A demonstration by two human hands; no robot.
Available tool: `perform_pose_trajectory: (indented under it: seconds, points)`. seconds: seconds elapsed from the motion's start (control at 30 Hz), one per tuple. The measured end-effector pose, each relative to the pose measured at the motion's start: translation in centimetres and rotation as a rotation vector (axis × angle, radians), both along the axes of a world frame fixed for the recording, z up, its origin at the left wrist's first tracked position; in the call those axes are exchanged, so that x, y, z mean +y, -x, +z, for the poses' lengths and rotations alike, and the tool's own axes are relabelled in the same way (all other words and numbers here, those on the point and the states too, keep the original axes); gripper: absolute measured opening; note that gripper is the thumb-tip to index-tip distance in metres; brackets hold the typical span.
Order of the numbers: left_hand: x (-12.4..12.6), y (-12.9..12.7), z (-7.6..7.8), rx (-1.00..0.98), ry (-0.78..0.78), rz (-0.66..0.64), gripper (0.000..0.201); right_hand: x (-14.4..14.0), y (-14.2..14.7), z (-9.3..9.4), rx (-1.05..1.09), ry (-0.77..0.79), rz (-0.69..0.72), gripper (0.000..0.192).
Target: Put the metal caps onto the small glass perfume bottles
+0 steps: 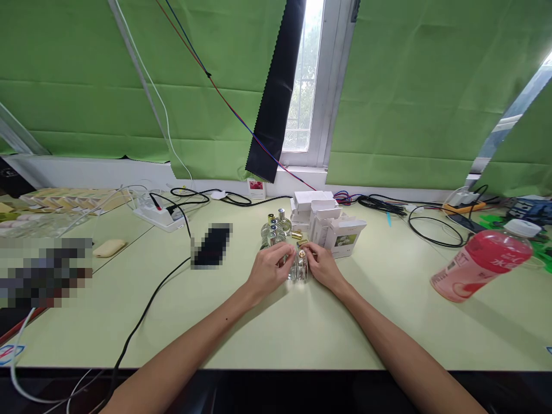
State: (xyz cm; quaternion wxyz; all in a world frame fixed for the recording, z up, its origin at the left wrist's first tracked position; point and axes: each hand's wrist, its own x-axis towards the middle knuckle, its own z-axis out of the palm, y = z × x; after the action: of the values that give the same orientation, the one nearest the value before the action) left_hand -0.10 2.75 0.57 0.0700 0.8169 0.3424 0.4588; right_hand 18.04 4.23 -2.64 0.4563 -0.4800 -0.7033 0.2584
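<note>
Both hands meet at the middle of the pale green table (302, 328) around a small clear glass bottle (299, 268) with a gold neck. My left hand (268, 270) cups its left side, fingers curled on the glass. From the right, my right hand (322, 265) pinches it near the neck. Just behind stand several more glass bottles (275, 231) with silver and gold tops. A gold cap (296, 235) lies next to them. White cartons (328, 224) are stacked behind and to the right.
A pink drink bottle (483, 261) stands at the right. A white power strip (159, 217) and black cables (146, 310) cross the left side; more cables (431, 227) lie at the back right. A beige bar (109, 248) sits at left. Green cloth covers the window wall.
</note>
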Motion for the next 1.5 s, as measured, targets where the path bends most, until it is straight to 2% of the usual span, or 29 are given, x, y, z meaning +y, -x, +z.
perform_pose_trajectory:
  seconds: [0.23,0.77,1.23,1.5]
  points:
    - [0.0,0.0,0.9,0.004,0.070,0.000,0.020,0.0,0.0,0.1,-0.015,0.007,-0.002,0.026]
    - [0.1,0.1,-0.2,-0.050,0.055,-0.005,0.016,0.2,-0.1,-0.2,-0.019,0.011,-0.001,0.027]
    - [-0.3,-0.1,0.0,-0.001,0.047,0.042,0.010,0.2,-0.1,0.0,-0.020,0.013,0.007,0.027]
    - [-0.7,-0.3,0.5,-0.021,0.121,0.068,0.010,0.2,-0.2,0.0,-0.039,0.021,-0.003,0.027]
